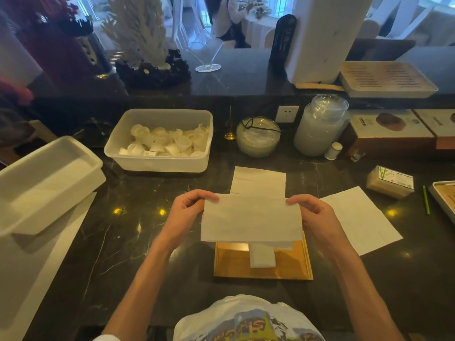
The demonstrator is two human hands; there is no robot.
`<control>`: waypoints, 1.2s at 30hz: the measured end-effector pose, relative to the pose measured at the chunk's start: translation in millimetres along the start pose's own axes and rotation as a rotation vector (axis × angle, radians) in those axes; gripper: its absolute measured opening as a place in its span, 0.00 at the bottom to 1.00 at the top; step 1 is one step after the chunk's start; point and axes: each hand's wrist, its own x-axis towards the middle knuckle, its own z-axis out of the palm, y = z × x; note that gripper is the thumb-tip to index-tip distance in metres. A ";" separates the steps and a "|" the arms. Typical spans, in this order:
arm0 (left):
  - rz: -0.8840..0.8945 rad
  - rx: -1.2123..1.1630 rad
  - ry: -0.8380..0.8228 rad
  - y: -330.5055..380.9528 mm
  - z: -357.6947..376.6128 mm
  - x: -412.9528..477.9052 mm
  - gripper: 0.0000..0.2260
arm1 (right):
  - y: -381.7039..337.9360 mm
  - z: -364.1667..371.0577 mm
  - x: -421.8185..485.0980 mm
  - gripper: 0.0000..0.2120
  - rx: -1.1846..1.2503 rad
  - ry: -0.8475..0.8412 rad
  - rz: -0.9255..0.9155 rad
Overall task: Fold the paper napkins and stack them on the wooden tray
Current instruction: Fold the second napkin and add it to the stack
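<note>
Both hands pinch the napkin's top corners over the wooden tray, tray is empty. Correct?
No. The wooden tray is not empty: the head view shows a folded napkin lying on it. The left hand and right hand do pinch the top corners of the held napkin over the tray.

- Daylight is pouring through the far windows [278,6], washing them out to white.
- Small yellow light spots are glinting on the glossy dark counter [138,242].
- The napkin [251,217] at the centre is showing crisp.
- The wide lens is bending the edges, and the background is looking soft.
</note>
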 end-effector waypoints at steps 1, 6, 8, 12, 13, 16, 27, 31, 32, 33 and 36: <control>0.000 -0.011 -0.002 -0.7 -0.8 0.6 0.10 | -0.9 0.0 -0.3 0.13 0.009 -0.008 -0.003; -0.019 -0.043 0.010 -0.9 -3.1 5.4 0.08 | -6.0 2.0 -1.0 0.12 -0.080 -0.021 -0.071; -0.031 -0.036 0.017 0.5 -4.5 7.6 0.07 | -11.6 0.9 -1.6 0.13 -0.060 -0.079 -0.124; -0.020 0.297 0.061 2.3 -4.7 11.3 0.16 | -32.9 8.8 4.3 0.07 -0.188 -0.143 -0.146; 0.017 0.461 0.081 2.0 -2.4 11.5 0.18 | -39.7 13.2 8.0 0.05 -0.295 -0.139 -0.152; 0.160 0.558 -0.062 5.5 7.9 9.7 0.10 | -60.9 31.0 18.4 0.09 -0.552 -0.270 -0.212; -0.014 -0.067 -0.103 10.1 36.7 6.7 0.10 | -89.2 51.7 39.7 0.29 -0.091 -0.317 0.024; -0.094 -0.108 0.078 -5.8 39.1 6.3 0.09 | -38.7 68.1 18.5 0.28 -0.202 -0.251 0.197; -0.102 -0.104 0.096 -8.6 39.7 5.4 0.09 | -27.6 73.3 14.3 0.24 -0.200 -0.222 0.171; -0.106 -0.095 0.108 -11.2 41.0 4.7 0.09 | -17.8 76.4 12.0 0.19 -0.179 -0.180 0.137; -0.118 -0.099 0.128 -15.1 43.2 3.0 0.11 | -9.2 80.2 10.3 0.12 -0.147 -0.063 0.074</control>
